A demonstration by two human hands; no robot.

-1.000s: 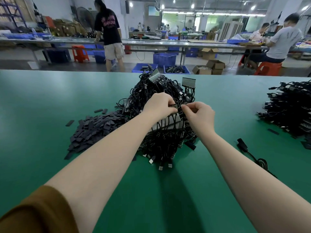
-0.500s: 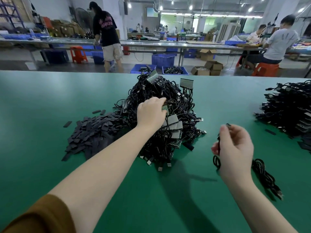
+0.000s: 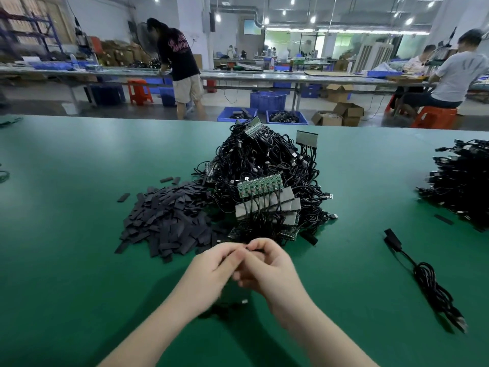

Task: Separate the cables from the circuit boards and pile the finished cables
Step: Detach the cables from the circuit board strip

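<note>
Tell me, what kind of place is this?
Most likely an electronics assembly workshop: a heap of black cables and circuit boards on a long green table, blue crates on the floor, and other workers at benches behind.

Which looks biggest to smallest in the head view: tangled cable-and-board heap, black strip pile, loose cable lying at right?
1. Tangled cable-and-board heap, widest and tallest.
2. Black strip pile, flatter and a little smaller in spread.
3. Loose cable, thin and long; it lies nearer the camera, so it looks larger than it would beside the piles.

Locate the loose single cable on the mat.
Head view, right side: the loose cable lies on the green mat, right of both hands, nearer than the finished cable pile.
</note>
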